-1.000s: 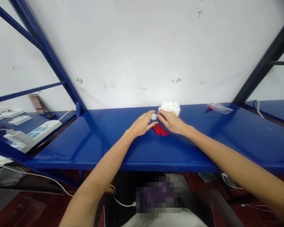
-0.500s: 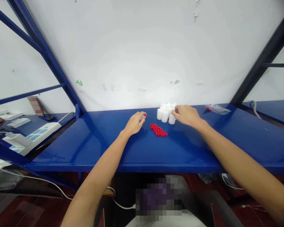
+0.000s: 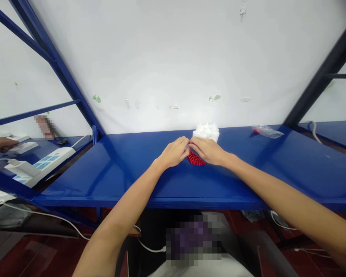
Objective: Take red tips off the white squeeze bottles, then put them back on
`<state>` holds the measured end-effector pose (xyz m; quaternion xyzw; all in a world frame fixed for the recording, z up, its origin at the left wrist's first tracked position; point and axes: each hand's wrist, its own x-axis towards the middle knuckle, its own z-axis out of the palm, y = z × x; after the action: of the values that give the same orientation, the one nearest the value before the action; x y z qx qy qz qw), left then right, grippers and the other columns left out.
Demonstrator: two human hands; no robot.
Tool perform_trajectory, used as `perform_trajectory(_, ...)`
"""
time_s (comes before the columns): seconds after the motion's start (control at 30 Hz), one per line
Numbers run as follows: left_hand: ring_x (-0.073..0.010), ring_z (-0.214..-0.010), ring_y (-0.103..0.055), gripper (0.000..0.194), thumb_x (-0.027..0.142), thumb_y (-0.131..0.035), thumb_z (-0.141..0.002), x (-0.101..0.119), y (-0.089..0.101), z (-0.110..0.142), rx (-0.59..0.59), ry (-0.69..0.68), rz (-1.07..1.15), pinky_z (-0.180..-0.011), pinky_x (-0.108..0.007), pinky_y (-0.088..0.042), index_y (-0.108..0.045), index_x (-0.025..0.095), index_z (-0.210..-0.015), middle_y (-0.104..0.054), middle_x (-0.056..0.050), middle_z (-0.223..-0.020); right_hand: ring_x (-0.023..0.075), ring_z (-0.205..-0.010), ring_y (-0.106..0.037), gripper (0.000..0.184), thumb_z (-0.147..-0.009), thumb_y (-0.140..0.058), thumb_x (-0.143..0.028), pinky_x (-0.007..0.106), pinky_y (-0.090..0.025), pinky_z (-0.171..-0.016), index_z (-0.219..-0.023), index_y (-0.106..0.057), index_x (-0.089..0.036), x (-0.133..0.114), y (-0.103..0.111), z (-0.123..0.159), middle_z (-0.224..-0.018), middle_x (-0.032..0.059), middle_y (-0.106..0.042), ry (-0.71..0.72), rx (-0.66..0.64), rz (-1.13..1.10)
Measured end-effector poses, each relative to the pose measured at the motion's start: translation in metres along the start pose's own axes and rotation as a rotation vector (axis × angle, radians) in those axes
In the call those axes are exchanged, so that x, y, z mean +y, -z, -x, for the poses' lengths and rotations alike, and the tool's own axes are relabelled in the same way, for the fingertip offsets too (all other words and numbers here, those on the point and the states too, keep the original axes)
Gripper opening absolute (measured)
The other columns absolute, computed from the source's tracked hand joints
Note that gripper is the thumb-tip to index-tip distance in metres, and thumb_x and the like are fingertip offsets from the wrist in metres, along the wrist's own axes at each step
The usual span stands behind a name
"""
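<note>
My left hand (image 3: 175, 151) and my right hand (image 3: 208, 150) meet fingertip to fingertip above the blue table (image 3: 118, 169). Both are closed. A bit of something pale shows between the left fingers, but the rest is hidden. Whatever the right fingers pinch is also out of sight. Right under the hands lies a tight cluster of small red caps (image 3: 196, 158), partly covered by the fingers. Just behind the right hand stand several white bottles (image 3: 207, 132) with pointed tops, grouped together and upright.
A clear plastic bag (image 3: 269, 132) with something red inside lies at the table's back right. To the left, a white power strip (image 3: 47, 163) rests beside the blue frame (image 3: 66, 84). Another person's hand (image 3: 2, 146) is at the far left, near white boxes.
My right hand has come away from the bottles, moving left to meet my left hand, which shifted slightly right. The red-tipped pale piece seen in my left fingers is now mostly hidden.
</note>
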<state>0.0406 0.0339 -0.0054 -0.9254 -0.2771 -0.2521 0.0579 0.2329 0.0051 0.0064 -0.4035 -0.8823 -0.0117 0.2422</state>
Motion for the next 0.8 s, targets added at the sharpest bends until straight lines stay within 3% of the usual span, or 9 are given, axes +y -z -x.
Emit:
perform_trajectory(0.17, -0.0216, -0.099, -0.057, 0.022, 0.020, -0.034, -0.097, -0.008, 0.001, 0.000, 0.007, -0.007, -0.077, -0.088, -0.034, -0.049, -0.053, 0.017, -0.107, -0.057, -0.011, -0.105, 0.0182, -0.066, -0.051, 0.037, -0.102, -0.021, -0.037, 0.031, -0.036, -0.066, -0.083, -0.048, -0.021, 0.005, 0.001, -0.001, -0.074, 0.0052, -0.057, -0.109, 0.088, -0.089)
perform_trajectory(0.27, -0.0201, -0.101, -0.058, 0.027, 0.021, -0.032, -0.099, -0.022, 0.006, 0.006, 0.084, 0.067, -0.055, -0.089, -0.032, -0.048, -0.053, 0.019, -0.116, -0.057, -0.010, -0.112, 0.0170, -0.062, -0.049, 0.039, -0.102, -0.020, -0.039, 0.030, -0.035, -0.064, -0.075, -0.042, -0.022, 0.010, 0.005, 0.000, -0.066, 0.0026, -0.051, -0.179, 0.157, -0.145)
perform_trajectory(0.37, -0.0191, -0.094, -0.060, 0.026, 0.027, -0.031, -0.101, -0.040, 0.008, 0.014, 0.162, 0.214, 0.031, -0.089, -0.033, -0.048, -0.051, 0.018, -0.116, -0.061, -0.009, -0.106, 0.0173, -0.064, -0.050, 0.033, -0.102, -0.023, -0.039, 0.030, -0.036, -0.064, -0.081, -0.043, -0.022, 0.016, 0.005, 0.002, -0.070, 0.0028, -0.054, -0.152, 0.064, -0.152)
perform_trajectory(0.5, -0.0185, -0.075, -0.058, 0.023, 0.032, -0.034, -0.100, -0.054, 0.002, 0.019, 0.155, 0.385, 0.101, -0.076, -0.033, -0.047, -0.048, 0.018, -0.112, -0.060, -0.004, -0.083, 0.0196, -0.071, -0.055, 0.022, -0.100, -0.032, -0.035, 0.031, -0.039, -0.067, -0.101, -0.048, -0.019, 0.027, -0.004, 0.003, -0.084, 0.0073, -0.063, -0.142, -0.108, -0.062)
perform_trajectory(0.63, -0.0185, -0.080, -0.057, 0.019, 0.032, -0.038, -0.099, -0.054, -0.005, 0.017, 0.148, 0.351, 0.100, -0.078, -0.033, -0.047, -0.052, 0.019, -0.103, -0.061, -0.005, -0.089, 0.0226, -0.085, -0.060, 0.021, -0.096, -0.040, -0.029, 0.033, -0.043, -0.075, -0.107, -0.054, -0.018, 0.039, -0.013, 0.002, -0.101, 0.0124, -0.066, -0.145, -0.173, 0.012)
perform_trajectory(0.8, -0.0198, -0.089, -0.057, 0.019, 0.030, -0.041, -0.097, -0.050, -0.006, 0.015, 0.142, 0.303, 0.081, -0.083, -0.034, -0.048, -0.057, 0.019, -0.099, -0.059, -0.007, -0.098, 0.0232, -0.093, -0.062, 0.021, -0.094, -0.043, -0.022, 0.033, -0.045, -0.080, -0.107, -0.059, -0.018, 0.040, -0.019, -0.001, -0.107, 0.0116, -0.068, -0.176, -0.230, 0.037)
